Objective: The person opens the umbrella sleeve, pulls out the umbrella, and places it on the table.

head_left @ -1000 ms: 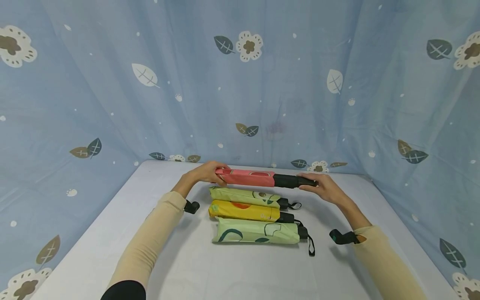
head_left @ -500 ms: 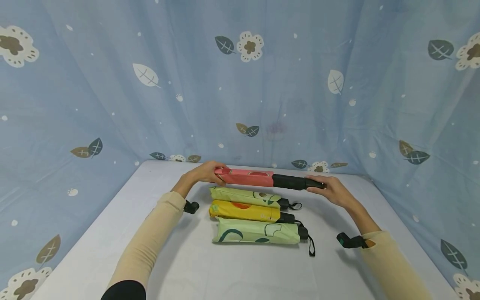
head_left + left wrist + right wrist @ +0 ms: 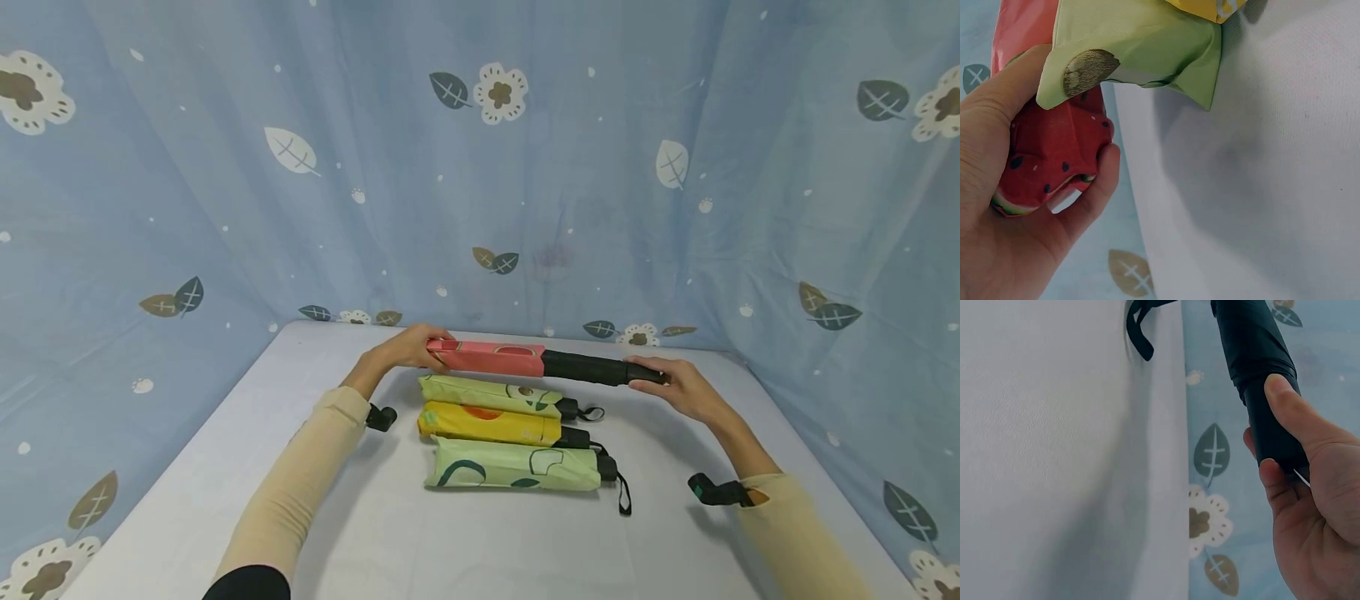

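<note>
My left hand [image 3: 416,346] grips the closed end of a red watermelon-print umbrella sleeve [image 3: 491,358]. From the sleeve's right end sticks a black folded umbrella [image 3: 581,367], with my right hand [image 3: 678,387] pinching its handle. In the right wrist view, thumb and fingers close round the black handle [image 3: 1272,431]. The sleeve's red end [image 3: 1054,150] bulges between left thumb and fingers in the left wrist view. Just in front lies a light green avocado-print umbrella [image 3: 487,393] in its sleeve. The umbrella's part inside the red sleeve is hidden.
Nearer on the white table [image 3: 465,542] lie a yellow sleeved umbrella [image 3: 487,422] and a larger pale green one [image 3: 517,462]. Their black wrist straps point right, such as the nearest strap [image 3: 624,496]. A blue patterned curtain [image 3: 480,192] rises behind the table.
My right hand has moved to the right and slightly nearer, drawing more of the black umbrella out of the red sleeve. The left hand stays almost in place.
</note>
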Action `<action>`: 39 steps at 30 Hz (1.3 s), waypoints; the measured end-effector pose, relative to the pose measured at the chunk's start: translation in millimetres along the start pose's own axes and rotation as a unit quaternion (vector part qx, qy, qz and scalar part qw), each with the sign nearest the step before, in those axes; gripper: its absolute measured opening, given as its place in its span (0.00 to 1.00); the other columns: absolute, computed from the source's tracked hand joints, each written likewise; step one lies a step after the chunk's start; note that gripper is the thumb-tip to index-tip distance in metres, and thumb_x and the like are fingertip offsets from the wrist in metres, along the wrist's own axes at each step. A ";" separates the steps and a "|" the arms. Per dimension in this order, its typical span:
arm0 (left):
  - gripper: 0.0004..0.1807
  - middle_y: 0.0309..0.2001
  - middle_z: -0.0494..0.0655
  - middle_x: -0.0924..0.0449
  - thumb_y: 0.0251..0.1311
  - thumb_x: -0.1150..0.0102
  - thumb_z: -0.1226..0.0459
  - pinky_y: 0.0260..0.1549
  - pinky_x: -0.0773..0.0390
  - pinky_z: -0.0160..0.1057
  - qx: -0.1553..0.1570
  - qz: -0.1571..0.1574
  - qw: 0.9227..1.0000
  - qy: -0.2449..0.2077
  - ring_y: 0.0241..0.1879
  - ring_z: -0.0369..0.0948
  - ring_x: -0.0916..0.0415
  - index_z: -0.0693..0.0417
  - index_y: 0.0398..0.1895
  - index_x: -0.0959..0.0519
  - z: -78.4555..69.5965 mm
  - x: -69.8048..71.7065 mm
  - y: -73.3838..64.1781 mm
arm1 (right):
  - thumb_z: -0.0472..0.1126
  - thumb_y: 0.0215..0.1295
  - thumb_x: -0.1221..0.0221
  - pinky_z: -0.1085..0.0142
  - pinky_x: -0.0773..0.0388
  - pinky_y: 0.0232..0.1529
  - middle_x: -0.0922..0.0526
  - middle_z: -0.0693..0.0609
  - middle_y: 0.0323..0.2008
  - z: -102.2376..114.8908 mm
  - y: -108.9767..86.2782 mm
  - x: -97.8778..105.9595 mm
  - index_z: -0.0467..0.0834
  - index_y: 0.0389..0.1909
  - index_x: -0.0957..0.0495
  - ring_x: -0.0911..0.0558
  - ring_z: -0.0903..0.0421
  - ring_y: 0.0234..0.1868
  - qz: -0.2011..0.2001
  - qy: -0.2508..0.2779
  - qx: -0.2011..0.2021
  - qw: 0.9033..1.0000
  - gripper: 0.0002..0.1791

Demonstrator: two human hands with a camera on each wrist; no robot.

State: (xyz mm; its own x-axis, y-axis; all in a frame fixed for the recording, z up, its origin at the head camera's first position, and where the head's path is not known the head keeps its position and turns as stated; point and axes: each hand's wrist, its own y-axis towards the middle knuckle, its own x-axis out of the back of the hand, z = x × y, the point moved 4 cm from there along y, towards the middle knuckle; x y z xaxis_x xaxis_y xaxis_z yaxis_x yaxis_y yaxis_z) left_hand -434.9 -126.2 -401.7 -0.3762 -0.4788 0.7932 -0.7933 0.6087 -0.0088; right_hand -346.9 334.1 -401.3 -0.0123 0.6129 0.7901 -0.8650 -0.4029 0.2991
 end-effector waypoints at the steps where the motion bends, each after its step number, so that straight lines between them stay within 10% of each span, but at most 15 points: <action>1: 0.29 0.46 0.54 0.18 0.50 0.27 0.61 0.30 0.23 0.35 -0.002 0.000 1.000 0.002 0.32 0.40 0.25 0.53 0.58 0.22 -0.2 -0.1 0.0 | 0.47 0.66 0.37 0.67 0.36 0.23 0.23 0.38 0.62 -1.2 -1.2 1.0 0.44 0.65 0.26 0.39 0.65 0.20 0.000 0.001 -0.005 1.000 0.27; 15: 0.28 0.46 0.53 0.18 0.50 0.27 0.61 0.31 0.23 0.35 0.000 -0.006 1.000 0.012 0.32 0.40 0.25 0.53 0.57 0.21 -0.4 4.6 4.5 | 0.43 0.65 0.36 0.70 0.31 0.27 0.20 0.35 0.57 -15.1 -14.0 15.2 0.42 0.63 0.24 0.28 0.65 0.31 -0.014 -0.002 -0.004 1.000 0.26; 39: 0.26 0.44 0.55 0.18 0.53 0.30 0.62 0.26 0.24 0.35 0.016 0.010 1.000 -0.004 0.27 0.39 0.26 0.54 0.57 0.21 -0.7 -3.0 7.4 | 0.37 0.63 0.36 0.70 0.38 0.21 0.20 0.34 0.55 -38.1 -40.9 35.6 0.38 0.62 0.25 0.36 0.68 0.23 -0.016 -0.026 -0.011 0.999 0.26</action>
State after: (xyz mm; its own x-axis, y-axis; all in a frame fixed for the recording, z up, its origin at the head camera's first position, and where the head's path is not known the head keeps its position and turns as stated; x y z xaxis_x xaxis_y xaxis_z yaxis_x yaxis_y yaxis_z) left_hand -439.4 -119.8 -403.7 -0.3967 -0.4716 0.7876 -0.8003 0.5979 -0.0451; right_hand -331.1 398.4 -405.7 0.0422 0.5888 0.8071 -0.8754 -0.3676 0.3140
